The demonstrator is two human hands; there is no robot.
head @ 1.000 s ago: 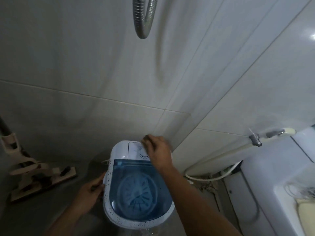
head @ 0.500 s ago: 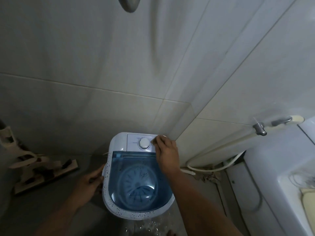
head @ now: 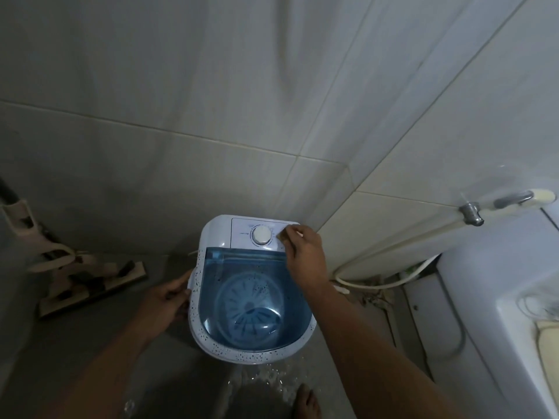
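A small white washing machine [head: 211, 347] with a blue see-through lid [head: 251, 297] stands on the floor in the corner of a tiled room. Its control panel carries a white dial [head: 262, 235]. My right hand [head: 305, 255] is at the panel's right edge, just right of the dial, its fingers pinching a small brownish pad [head: 284, 235] against the panel. My left hand [head: 165, 300] grips the machine's left rim, thumb on top.
A mop head [head: 90, 282] leans against the wall at the left. A white hose [head: 378, 282] runs from a wall tap [head: 472, 211] down to the floor. A large white appliance [head: 484, 297] fills the right side. The floor [head: 266, 376] before the machine is wet, beside my foot [head: 305, 402].
My right hand has slid from over the dial to the panel's right edge, uncovering the dial. The left hand has stayed on the rim. The view has tipped downward.
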